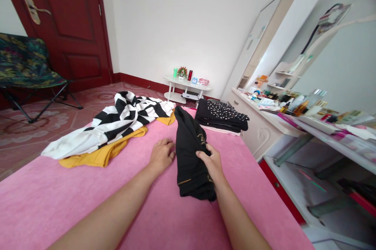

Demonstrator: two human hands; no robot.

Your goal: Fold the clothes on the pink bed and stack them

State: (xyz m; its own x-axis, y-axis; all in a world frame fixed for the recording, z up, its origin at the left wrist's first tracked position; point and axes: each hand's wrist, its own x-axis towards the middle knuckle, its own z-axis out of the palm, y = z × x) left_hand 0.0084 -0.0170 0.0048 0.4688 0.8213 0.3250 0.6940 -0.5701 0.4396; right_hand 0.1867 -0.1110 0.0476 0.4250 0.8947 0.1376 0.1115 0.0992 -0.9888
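While my right hand (212, 160) pinches the folded black cloth (188, 140), my empty left hand (161, 157) should steady its left edge.

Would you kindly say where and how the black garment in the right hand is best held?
Probably by both long edges, one hand from each side: the black garment lies as a long, narrow fold. The right hand pinches its right edge, thumb on top; the left hand rests beside its left edge.

2 bare hands (161, 157) (212, 160), 2 bare forearms (114, 209) (235, 213)
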